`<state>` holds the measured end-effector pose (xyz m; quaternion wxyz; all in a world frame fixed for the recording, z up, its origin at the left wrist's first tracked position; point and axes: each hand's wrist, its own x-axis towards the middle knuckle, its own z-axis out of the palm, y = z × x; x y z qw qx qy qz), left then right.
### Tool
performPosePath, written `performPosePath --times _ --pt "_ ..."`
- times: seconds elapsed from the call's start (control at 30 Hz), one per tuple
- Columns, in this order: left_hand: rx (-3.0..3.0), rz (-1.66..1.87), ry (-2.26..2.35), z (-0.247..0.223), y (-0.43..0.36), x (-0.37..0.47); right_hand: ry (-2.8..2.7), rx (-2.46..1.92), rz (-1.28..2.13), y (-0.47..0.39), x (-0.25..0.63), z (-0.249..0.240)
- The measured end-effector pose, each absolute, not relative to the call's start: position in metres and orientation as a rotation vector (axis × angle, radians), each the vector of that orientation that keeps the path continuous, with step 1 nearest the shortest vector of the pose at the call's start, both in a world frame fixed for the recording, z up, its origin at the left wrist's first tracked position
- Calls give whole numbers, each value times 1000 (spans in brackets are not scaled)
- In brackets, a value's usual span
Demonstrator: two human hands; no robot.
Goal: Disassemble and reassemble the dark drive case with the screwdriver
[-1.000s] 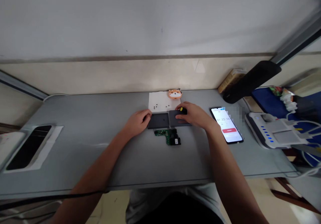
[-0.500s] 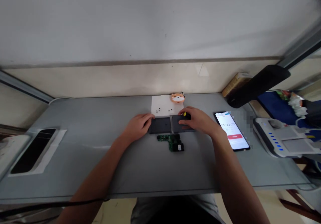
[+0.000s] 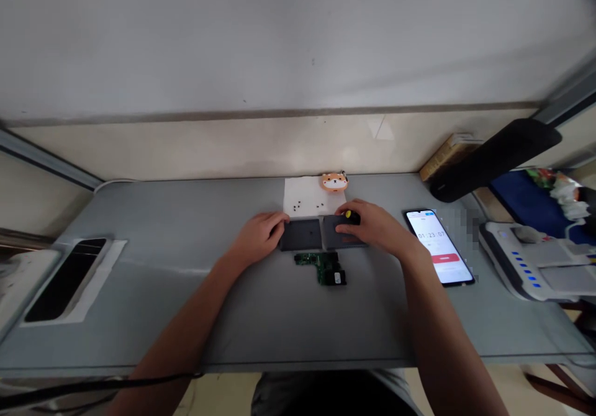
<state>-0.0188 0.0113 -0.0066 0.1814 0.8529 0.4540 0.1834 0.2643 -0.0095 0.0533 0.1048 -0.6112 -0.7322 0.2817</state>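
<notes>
Two flat dark panels lie side by side, the left panel (image 3: 302,235) and the right panel (image 3: 331,236). My left hand (image 3: 261,236) grips the left panel at its left edge, fingertips on the upper corner. Over the right panel is my right hand (image 3: 367,223), its fingers closed round a small tool with a yellow end (image 3: 350,215); the fingertips touch the panel. Just below the panels rests a green circuit board (image 3: 321,267). Behind them is a white paper (image 3: 302,192) with several tiny dark screws on it.
An orange animal-faced case (image 3: 334,182) sits on the paper. To the right are a lit phone (image 3: 439,247), a power strip (image 3: 526,267), a black cylinder (image 3: 496,160) and a book (image 3: 447,154). A dark phone (image 3: 67,279) lies at the far left.
The view has shifted slightly, so the items on the right appear a little further right. Both hands keep their places on the panels.
</notes>
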Motion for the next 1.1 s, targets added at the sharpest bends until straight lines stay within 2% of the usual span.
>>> performPosePath --times 0.63,1.1 --pt "2518 558 1241 -7 10 -21 -2158 -1806 796 -11 264 52" --pt "2570 595 1382 -7 4 -10 -2126 -1814 780 -12 263 50"
